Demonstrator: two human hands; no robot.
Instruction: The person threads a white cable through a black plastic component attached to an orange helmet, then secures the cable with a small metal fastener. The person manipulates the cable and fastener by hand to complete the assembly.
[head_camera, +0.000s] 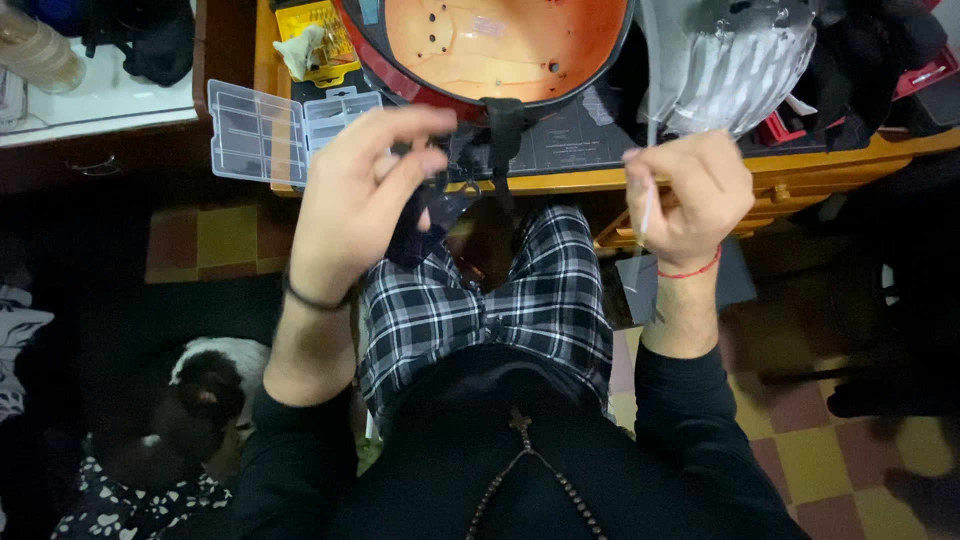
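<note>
The left hand (355, 205) pinches a dark strap piece (432, 205) between thumb and fingers, just below the desk edge (560, 182). The right hand (690, 195) is closed on a thin clear strip (648, 215), its long axis running near vertical. Between the hands, open room lies over the plaid lap (500, 300); the orange helmet shell (490, 45) overhangs the desk above.

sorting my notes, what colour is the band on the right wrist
Red: a thin red cord band around the right wrist, just below the right hand. Head view shows it best.

Head view, straight down, close.
</note>
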